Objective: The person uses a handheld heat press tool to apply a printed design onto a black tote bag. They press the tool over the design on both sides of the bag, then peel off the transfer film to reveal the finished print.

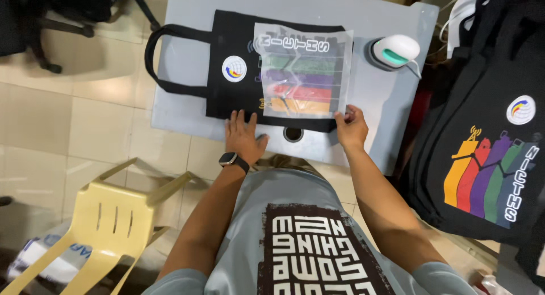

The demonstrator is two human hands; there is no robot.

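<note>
The clear transfer sheet (301, 71), printed with striped colour bars, lies on a black tote bag (238, 39) spread flat on the grey worktop (187, 110). The right hand (351, 127) pinches the sheet's near corner, fingers curled around its edge. The left hand (244, 137), wearing a smartwatch (230, 158), rests flat with fingers spread on the bag's near hem, just beside the sheet. Beyond the right hand sits a small white-and-teal heat press (394, 51).
</note>
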